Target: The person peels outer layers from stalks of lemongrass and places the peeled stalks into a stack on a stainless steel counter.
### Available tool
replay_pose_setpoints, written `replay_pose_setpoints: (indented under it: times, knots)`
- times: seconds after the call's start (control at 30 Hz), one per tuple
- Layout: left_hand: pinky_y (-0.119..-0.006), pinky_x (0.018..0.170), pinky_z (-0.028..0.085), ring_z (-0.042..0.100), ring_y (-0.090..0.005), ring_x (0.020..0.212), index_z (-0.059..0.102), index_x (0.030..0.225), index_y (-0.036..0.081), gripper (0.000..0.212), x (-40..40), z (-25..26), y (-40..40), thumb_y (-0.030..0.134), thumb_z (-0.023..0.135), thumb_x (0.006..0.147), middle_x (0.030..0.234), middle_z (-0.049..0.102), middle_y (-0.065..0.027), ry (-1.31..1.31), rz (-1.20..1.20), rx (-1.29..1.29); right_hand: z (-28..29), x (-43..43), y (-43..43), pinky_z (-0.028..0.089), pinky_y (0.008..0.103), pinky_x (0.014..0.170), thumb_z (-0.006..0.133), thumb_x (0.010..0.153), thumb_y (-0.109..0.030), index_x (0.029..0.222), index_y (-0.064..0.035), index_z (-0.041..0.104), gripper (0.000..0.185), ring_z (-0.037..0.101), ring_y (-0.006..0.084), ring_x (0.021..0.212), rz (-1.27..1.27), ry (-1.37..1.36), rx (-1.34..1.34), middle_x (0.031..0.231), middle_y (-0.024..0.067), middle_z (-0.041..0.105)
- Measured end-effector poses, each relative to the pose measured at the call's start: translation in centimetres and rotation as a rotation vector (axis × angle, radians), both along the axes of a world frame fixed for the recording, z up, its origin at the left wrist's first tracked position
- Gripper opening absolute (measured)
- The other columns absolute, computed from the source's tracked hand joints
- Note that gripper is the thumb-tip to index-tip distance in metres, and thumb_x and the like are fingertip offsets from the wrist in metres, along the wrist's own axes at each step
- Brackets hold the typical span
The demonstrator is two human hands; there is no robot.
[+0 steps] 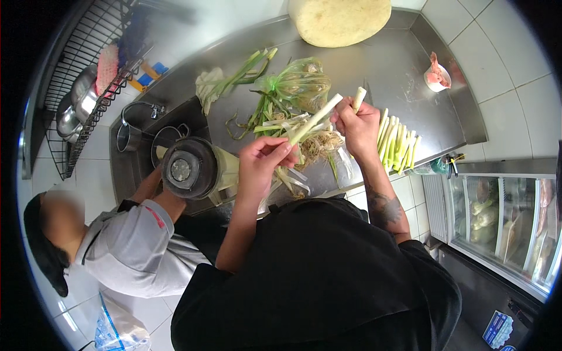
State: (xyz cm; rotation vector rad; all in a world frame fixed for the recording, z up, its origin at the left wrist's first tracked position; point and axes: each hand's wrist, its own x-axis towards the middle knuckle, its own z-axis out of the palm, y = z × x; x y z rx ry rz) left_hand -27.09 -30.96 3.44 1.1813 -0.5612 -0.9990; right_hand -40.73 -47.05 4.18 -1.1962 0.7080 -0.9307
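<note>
My left hand [268, 153] holds a pale green-white stalk, seemingly a spring onion or leek [314, 118], tilted up to the right. Close beside it, my right hand [360, 125] is closed around a shorter white piece [359, 98] whose end sticks up from the fist; whether it also holds a knife cannot be told. Below the hands lies a heap of root ends [322, 144] and peeled layers. Trimmed stalks [395, 142] rest in a row right of my right wrist. A knotted green plastic bag [307, 83] with contents sits behind the heap, near long green leaves [246, 72].
At left a co-worker in a grey shirt [127, 250] handles a blender jug [189, 169] over the sink, beside metal pots [128, 137]. A large round pale block [340, 22] stands at the back, a white cup [437, 79] at the right. A glass-fronted fridge [500, 219] stands lower right.
</note>
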Motion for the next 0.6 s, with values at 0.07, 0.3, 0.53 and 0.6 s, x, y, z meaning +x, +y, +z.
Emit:
replay_pose_setpoints:
  times: [0.07, 0.3, 0.53, 0.6]
  knots:
    - [-0.022, 0.058, 0.053, 0.062, -0.0135, 0.064, 0.06, 0.1, -0.005, 0.014, 0.9, 0.1, 0.4, 0.006, 0.059, 0.092, 0.086, 0.067, -0.0148, 0.277, -0.116, 0.056, -0.3, 0.1, -0.1, 0.026, 0.0221, 0.04, 0.052, 0.087, -0.001, 0.068, -0.0003, 0.058, 0.02, 0.037, 0.006, 0.042, 0.035, -0.112, 0.078, 0.058, 0.0048, 0.056]
    - [-0.014, 0.05, 0.045, 0.055, -0.0076, 0.057, 0.06, 0.101, -0.003, 0.014, 1.8, -1.1, 1.0, 0.008, 0.056, 0.094, 0.085, 0.064, -0.0143, 0.881, -0.321, -0.059, -2.2, 1.0, -0.8, 0.027, 0.0223, 0.04, 0.05, 0.086, 0.0, 0.071, 0.0, 0.058, 0.017, 0.037, 0.0074, 0.042, 0.166, -0.213, 0.18, 0.059, 0.005, 0.055]
    - [-0.015, 0.047, 0.043, 0.051, -0.0074, 0.06, 0.046, 0.112, -0.011, 0.022, 1.9, -1.2, 1.4, 0.007, 0.046, 0.098, 0.092, 0.056, -0.0157, 1.147, -0.423, -0.215, -2.5, 1.5, -0.5, 0.028, 0.0207, 0.041, 0.054, 0.086, -0.003, 0.074, 0.0002, 0.062, 0.015, 0.04, 0.0051, 0.045, 0.218, -0.149, 0.19, 0.061, 0.0021, 0.056]
    - [-0.015, 0.047, 0.043, 0.051, -0.0079, 0.061, 0.045, 0.113, -0.013, 0.024, 2.0, -1.2, 1.5, 0.007, 0.045, 0.099, 0.093, 0.054, -0.0161, 1.182, -0.435, -0.247, -2.9, 1.6, -0.8, 0.028, 0.0208, 0.041, 0.054, 0.086, -0.004, 0.073, 0.0, 0.062, 0.015, 0.04, 0.0052, 0.045, 0.221, -0.153, 0.187, 0.062, 0.0023, 0.056]
